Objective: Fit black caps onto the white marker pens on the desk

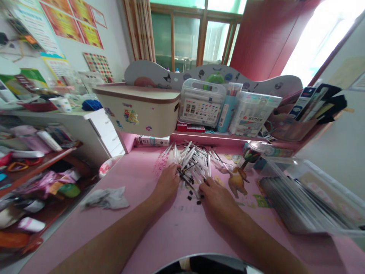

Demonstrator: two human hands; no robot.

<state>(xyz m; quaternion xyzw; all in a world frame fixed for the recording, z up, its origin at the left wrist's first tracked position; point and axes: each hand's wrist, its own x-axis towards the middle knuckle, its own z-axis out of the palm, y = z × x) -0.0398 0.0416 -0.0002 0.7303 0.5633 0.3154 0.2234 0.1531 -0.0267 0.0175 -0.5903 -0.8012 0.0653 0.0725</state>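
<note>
A loose pile of thin white pen barrels (pixel 188 155) lies on the pink desk, mixed with small black caps (pixel 189 198) and a few dark thin rods. My left hand (pixel 169 179) is at the pile's left edge, its fingers curled in among the pieces. On the near right side of the pile, my right hand (pixel 215 194) has its fingers bent closed against the pieces beside some black caps. What sits between the fingers of either hand is too small and partly hidden to make out.
To the right stands a clear plastic box (pixel 308 198) with rows of thin grey sticks. A crumpled tissue (pixel 107 198) lies at left on the desk (pixel 137 232). A lidded beige bin (pixel 142 112), pen cases (pixel 202 104) and a jar (pixel 253 152) stand behind.
</note>
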